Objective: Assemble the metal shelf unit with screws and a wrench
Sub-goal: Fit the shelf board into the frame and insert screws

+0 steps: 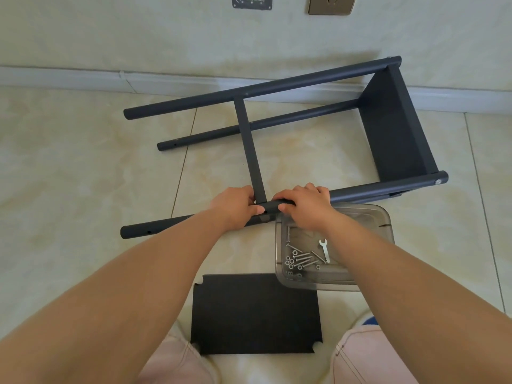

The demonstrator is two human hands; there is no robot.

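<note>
The frame (pixel 277 126) lies on its side on the tiled floor (pixel 83 167), its shelf panel (pixel 396 126) at the far right end by the wall (pixel 194 40). Both hands grasp the frame's nearest pole (pixel 374 189) where a crossbar (pixel 249 145) meets it. The left hand (pixel 235 209) curls around the pole just left of that joint, thumb beneath. The right hand (pixel 304 209) wraps the pole just right of the joint, fingers over the top. Just below the pole, under the right wrist, sits a clear tray (pixel 371 214) holding screws (pixel 302 257), nuts (pixel 289 262) and a small wrench (pixel 324 249). A loose dark panel (pixel 255 314) lies flat on the floor nearer the person than the frame, left of the tray, between the knees.
</note>
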